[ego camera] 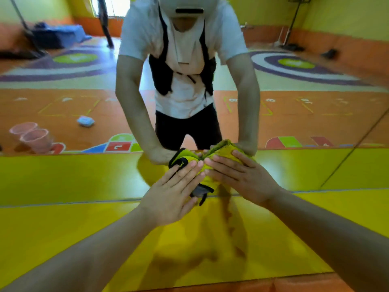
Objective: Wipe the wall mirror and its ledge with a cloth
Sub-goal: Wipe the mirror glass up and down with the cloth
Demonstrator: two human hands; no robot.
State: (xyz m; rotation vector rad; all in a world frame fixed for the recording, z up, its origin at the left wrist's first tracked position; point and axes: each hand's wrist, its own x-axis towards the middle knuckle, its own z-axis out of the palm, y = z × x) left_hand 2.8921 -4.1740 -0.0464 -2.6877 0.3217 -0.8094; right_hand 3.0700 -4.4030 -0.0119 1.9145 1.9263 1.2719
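The wall mirror fills the upper half and reflects me and the room behind me. Its lower edge meets a yellow padded ledge. A bunched yellow cloth with black trim sits between my hands, right at the mirror's lower edge, with a corner hanging down beneath them. My left hand lies over the cloth's left side, fingers fairly straight on top. My right hand covers the right side the same way. Both thumbs are hidden under the cloth. The hands' reflections sit just beyond the cloth.
Reflected in the mirror are two pink cups at the left, a small blue and white packet on the orange floor, and stands in the far corners. A dark seam crosses the mirror at the right. An orange strip runs below the yellow panel.
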